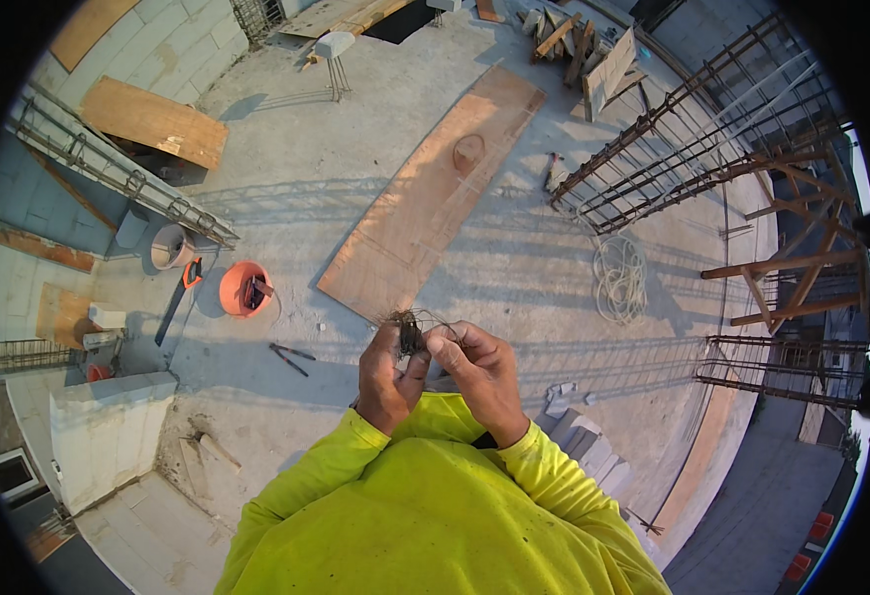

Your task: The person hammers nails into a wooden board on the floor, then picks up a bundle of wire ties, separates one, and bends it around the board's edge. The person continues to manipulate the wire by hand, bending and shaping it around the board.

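In front of my chest, my left hand [387, 382] is closed around a tangled bundle of thin dark wire [411, 335]. Close beside it, my right hand [477, 372] pinches thin wire strands at the bundle's right side, thumb against the fingers. Loose wire ends stick out above both hands. Just beyond them lies a long plywood sheet [425, 203] on the concrete floor. A pair of long-handled pliers or cutters [292, 358] rests on the floor to the left of my hands.
At left stand an orange bucket [246, 290] with things in it, a pale bucket [172, 247] and a handsaw [178, 302]. To the right are a coil of pale hose or cable [619, 280] and a rebar cage [688, 124]. Grey blocks [585, 446] lie near my right arm.
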### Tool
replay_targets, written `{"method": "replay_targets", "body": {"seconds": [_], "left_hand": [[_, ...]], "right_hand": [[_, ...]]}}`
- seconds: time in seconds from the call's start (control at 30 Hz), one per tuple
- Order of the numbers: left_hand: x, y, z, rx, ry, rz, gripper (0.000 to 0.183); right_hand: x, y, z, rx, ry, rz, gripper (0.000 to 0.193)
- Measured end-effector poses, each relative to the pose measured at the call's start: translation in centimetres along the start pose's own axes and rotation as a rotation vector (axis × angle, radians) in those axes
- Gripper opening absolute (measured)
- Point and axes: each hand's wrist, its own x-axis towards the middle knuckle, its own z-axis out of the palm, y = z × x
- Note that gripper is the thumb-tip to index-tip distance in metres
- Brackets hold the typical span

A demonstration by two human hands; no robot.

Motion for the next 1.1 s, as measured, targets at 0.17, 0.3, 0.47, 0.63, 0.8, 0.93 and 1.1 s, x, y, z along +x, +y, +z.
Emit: {"method": "replay_targets", "body": {"seconds": [0.17,0.3,0.47,0.63,0.8,0.93,1.1], "left_hand": [[0.0,-0.8,0.6,0.17,-0.054,0.101,0.017],[0.0,-2.5,0.9,0.372,-0.075,0.02,0.025],[-0.3,-5.4,0.8,0.562,-0.088,-0.026,0.024],[-2.0,-9.4,1.0,0.65,-0.196,0.044,0.024],[-5.0,-15.4,-1.0,0.836,-0.333,-0.141,0.023],[-8.2,-19.6,-4.4,0.942,-0.441,-0.31,0.028],[-7.6,-15.9,-5.2,1.071,-0.502,-0.399,0.053]], "right_hand": [[-0.6,-0.3,-0.2,0.015,0.033,0.008,0.018],[-1.4,-2.6,0.2,0.202,0.112,-0.037,0.014],[-2.5,-6.7,-2.4,0.326,0.099,-0.337,0.013],[-4.2,-12.1,-7.0,0.253,0.154,-0.722,0.022],[-6.2,-19.0,-12.2,0.145,0.232,-1.051,0.028],[-6.1,-17.6,-15.6,-0.174,0.356,-0.903,0.033],[-3.6,-11.1,-14.2,-0.525,0.286,-0.355,0.052]]}}
